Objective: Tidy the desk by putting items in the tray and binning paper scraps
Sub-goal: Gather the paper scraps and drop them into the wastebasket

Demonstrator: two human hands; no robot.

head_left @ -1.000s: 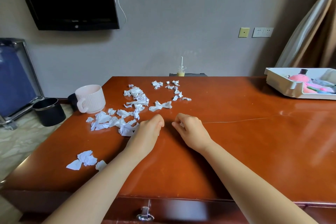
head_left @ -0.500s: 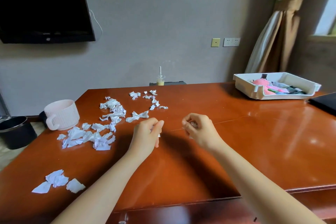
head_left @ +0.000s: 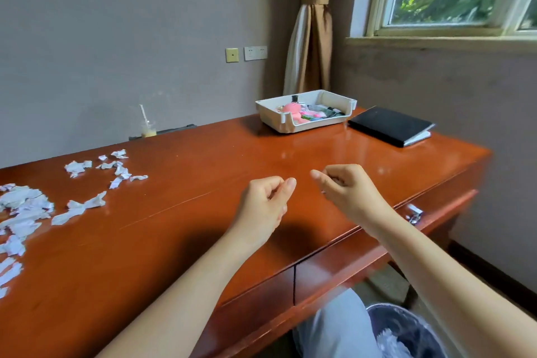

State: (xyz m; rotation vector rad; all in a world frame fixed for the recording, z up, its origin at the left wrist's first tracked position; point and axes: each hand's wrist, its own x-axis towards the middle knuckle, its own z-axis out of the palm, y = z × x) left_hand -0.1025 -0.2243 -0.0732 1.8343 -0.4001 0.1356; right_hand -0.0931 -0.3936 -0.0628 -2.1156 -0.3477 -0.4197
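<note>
Several white crumpled paper scraps [head_left: 84,206] lie on the left part of the red-brown desk [head_left: 174,241]. My left hand [head_left: 267,200] hovers over the desk's middle, its fingers curled against the thumb; what it pinches is hidden. Just right of it, my right hand [head_left: 348,189] is curled too, and a tiny white bit of scrap shows under its fingers. The white tray [head_left: 284,122] stands at the back right with a pink toy [head_left: 292,109] and other small items inside. A bin [head_left: 406,331] with a liner and white scraps sits on the floor at the lower right.
A black notebook [head_left: 389,125] lies right of the tray near the desk's corner. A plastic drink cup with a straw [head_left: 148,128] stands behind the desk's far edge. A metal drawer handle [head_left: 414,213] juts from the front. My knee is beside the bin.
My view has swung right, away from the mug and scrap piles, toward the tray, window and bin. Both hands lifted off the desk and moved right, fingers still curled.
</note>
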